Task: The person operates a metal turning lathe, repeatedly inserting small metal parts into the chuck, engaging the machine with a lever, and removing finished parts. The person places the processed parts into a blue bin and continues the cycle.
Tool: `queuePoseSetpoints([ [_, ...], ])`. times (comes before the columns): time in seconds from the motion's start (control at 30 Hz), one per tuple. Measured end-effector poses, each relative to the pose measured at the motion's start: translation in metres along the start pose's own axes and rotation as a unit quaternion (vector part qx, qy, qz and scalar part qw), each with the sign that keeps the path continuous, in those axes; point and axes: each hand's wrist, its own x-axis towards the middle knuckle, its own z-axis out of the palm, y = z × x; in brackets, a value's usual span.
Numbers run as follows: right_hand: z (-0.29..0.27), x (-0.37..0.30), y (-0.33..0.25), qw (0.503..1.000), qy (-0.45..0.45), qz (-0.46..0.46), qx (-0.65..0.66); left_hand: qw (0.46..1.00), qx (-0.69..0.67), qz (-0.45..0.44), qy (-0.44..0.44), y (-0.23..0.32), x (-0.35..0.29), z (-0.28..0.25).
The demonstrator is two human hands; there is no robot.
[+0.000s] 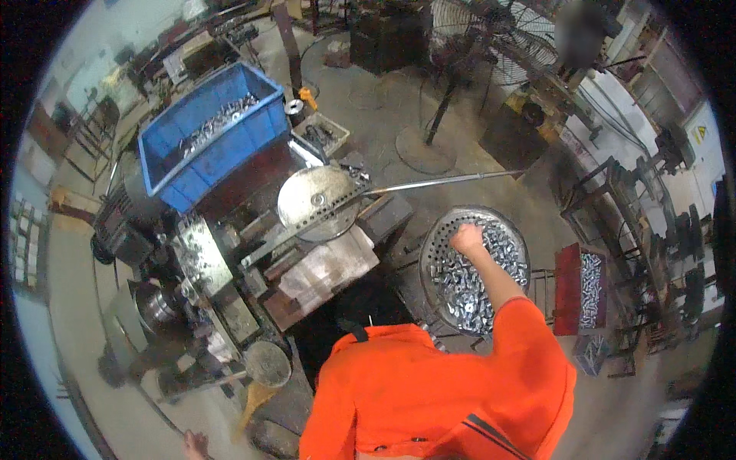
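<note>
Silvery small parts (479,285) glint, heaped on a perforated tray (439,244).

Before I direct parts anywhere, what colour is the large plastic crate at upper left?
Blue; the crate shows best in the head view.

Grey-brown floor (368,103), pale wall (146,34) upper left, stand fan (460,57) at back, white panel (706,153) with yellow triangle (701,133) far right.

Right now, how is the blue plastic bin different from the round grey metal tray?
The blue bin is rectangular; the metal tray is round. The bin looks deep, the tray shallower. The right hand is over the tray; no hand is at the bin. Both hold small, shiny metal pieces.
</note>
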Motion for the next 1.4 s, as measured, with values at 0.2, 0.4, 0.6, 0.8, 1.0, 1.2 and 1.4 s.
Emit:
queuePoseSetpoints([
  [0.2, 0.039, 0.029, 0.010, 0.993, -0.056, -0.042, -0.095, 0.998, 0.026, 0.005, -0.058, 0.073, -0.111, 0.061],
  [0.4, -0.007, 0.008, 0.000, 0.995, -0.069, -0.016, 0.067, 0.998, 0.023, 0.017, -0.052, 0.069, -0.118, 0.055],
  [0.6, -0.018, 0.002, -0.003, 0.994, -0.058, -0.061, 0.065, 0.998, 0.023, 0.028, -0.047, 0.064, -0.111, 0.059],
  [0.8, -0.006, 0.006, 0.009, 0.991, 0.006, -0.062, 0.122, 0.997, 0.025, 0.042, -0.057, 0.059, -0.096, 0.067],
  [1.0, -0.085, -0.045, -0.022, 0.806, -0.003, -0.143, 0.574, 0.996, 0.013, 0.065, -0.051, 0.037, -0.076, 0.047],
  [1.2, -0.137, -0.068, -0.124, 0.657, -0.086, -0.353, 0.661, 0.985, 0.013, 0.146, -0.086, -0.027, 0.006, -0.004],
  [1.4, -0.162, -0.109, -0.297, 0.680, -0.059, -0.596, 0.422, 0.888, 0.449, 0.100, 0.021, 0.055, -0.098, 0.032],
])
